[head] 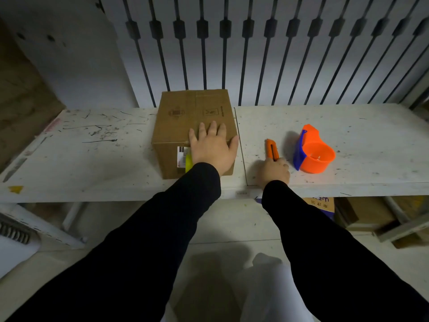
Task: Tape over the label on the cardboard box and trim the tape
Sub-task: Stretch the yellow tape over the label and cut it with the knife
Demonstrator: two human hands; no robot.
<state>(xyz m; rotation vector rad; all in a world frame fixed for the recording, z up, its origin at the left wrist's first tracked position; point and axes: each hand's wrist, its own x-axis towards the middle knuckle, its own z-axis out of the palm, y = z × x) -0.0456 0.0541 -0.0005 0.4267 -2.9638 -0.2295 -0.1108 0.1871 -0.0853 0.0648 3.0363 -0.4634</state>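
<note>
A brown cardboard box (pixel 183 117) stands on the white shelf (pixel 92 163). Its front face carries a white label (pixel 181 155) with a yellow strip beside it, partly hidden by my arm. My left hand (pixel 212 147) lies flat over the box's top front edge, fingers spread. To the right, my right hand (pixel 275 171) is closed around the lower end of an orange utility knife (pixel 272 151) that rests on the shelf. An orange and blue tape dispenser (pixel 312 153) stands just right of the knife.
A wall with dark vertical bars rises behind the shelf. Below the shelf at the right sit more cardboard boxes (pixel 366 212) and a blue item. A yellow tape scrap (pixel 15 188) sticks to the shelf's front left edge.
</note>
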